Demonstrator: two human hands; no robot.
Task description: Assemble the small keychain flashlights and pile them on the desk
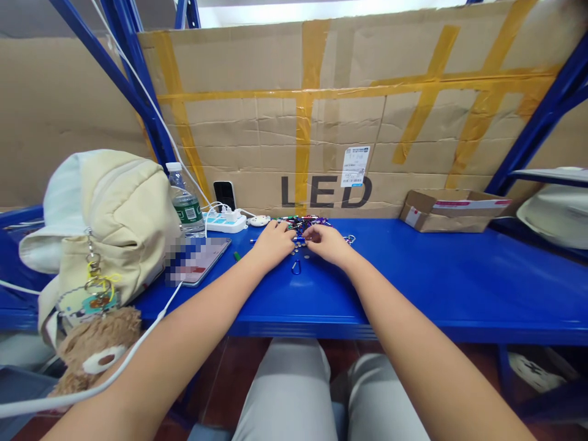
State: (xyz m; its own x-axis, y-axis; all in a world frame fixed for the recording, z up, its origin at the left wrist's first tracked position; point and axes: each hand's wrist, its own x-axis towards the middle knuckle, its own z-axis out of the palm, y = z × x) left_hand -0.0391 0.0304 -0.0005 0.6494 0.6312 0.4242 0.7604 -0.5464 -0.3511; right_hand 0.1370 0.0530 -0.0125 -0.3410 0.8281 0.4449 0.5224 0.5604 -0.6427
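Both my hands rest on a blue shelf (413, 288), close together in front of a small pile of coloured metal clips (303, 222). My left hand (274, 242) has its fingers curled down at the pile's left edge. My right hand (327, 243) pinches something small and metallic that I cannot make out, just right of the left fingertips. A single blue carabiner (296, 267) lies loose on the shelf between my wrists. Another clip (351, 239) lies just right of my right hand.
A cream bag (114, 214) with a plush toy (94, 349) stands at the left, beside a water bottle (185, 202), a phone (197, 260) and a white power strip (225, 219). A taped cardboard wall (349, 122) backs the shelf. An open small carton (450, 211) sits at right.
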